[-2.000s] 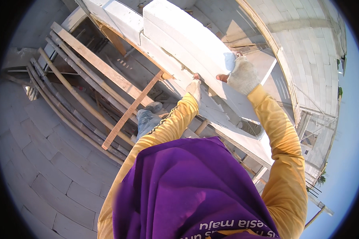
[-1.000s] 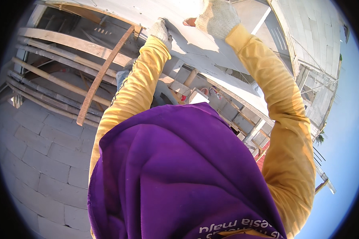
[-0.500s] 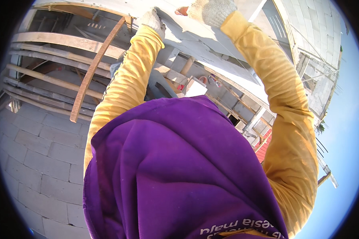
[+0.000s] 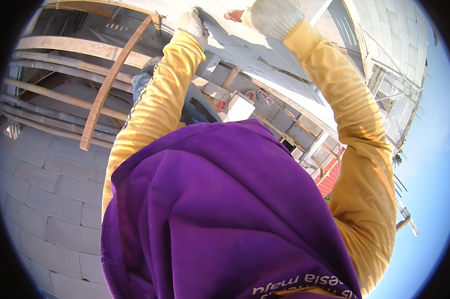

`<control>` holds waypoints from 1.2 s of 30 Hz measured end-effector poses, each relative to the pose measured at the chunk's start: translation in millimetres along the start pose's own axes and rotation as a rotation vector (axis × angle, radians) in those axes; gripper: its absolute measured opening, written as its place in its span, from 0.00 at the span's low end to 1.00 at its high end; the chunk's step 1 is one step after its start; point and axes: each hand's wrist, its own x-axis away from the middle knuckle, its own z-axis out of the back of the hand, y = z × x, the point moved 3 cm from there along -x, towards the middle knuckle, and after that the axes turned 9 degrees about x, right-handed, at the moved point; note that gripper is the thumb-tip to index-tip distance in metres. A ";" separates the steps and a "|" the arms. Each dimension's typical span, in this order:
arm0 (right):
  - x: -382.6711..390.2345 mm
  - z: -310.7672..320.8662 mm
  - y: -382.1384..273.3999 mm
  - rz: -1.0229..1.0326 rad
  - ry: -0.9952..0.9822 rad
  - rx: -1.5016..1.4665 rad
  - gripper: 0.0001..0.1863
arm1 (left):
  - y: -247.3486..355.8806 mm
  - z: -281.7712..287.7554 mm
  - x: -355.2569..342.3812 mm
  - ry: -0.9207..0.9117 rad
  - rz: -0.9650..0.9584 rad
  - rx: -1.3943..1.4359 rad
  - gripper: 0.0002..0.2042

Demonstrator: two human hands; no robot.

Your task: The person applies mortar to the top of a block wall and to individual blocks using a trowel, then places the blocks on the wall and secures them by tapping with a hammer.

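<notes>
At the top of the head view, both of my hands are in whitish knitted gloves, against a pale grey flat surface. My left hand is curled at its left part; whatever it grips is hidden. Further right, my right hand is closed. A reddish-brown tip sticks out on its left side, a bare fingertip or part of a held thing; I cannot tell which. Yellow sleeves cover both arms. A purple cloth with white lettering fills the lower middle and hides what lies beneath.
A curved wooden strip hangs left of my left arm, before several poles and a plank. Grey block walls stand at lower left and upper right. Far below, between my arms, lie timbers and a white box-like object.
My right hand has shifted slightly right and down, while my left hand stays nearly in place. The background has slid a little to the left.
</notes>
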 end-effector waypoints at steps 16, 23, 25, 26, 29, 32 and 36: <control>7.1 -10.9 14.0 0.021 0.027 0.021 0.48 | 24.1 0.8 18.2 0.235 0.678 2.637 0.12; 9.5 -4.4 13.5 0.005 0.107 -0.001 0.47 | 39.8 -4.7 10.1 0.382 0.867 2.665 0.13; 6.9 -1.5 9.4 -0.007 0.046 0.017 0.47 | 40.3 -2.2 9.4 0.379 0.875 2.664 0.13; 4.7 -1.8 7.3 -0.015 -0.018 0.034 0.49 | 40.5 -1.6 8.3 0.380 0.882 2.662 0.13; 5.0 -2.7 10.1 0.018 -0.011 -0.022 0.49 | 42.1 1.0 7.4 0.352 0.884 2.661 0.13; 6.0 0.0 9.7 0.014 -0.032 -0.011 0.48 | 43.6 1.5 5.8 0.337 0.883 2.649 0.14; 8.2 -6.4 12.0 0.071 0.049 -0.082 0.42 | 42.9 -2.8 5.2 0.303 0.884 2.620 0.16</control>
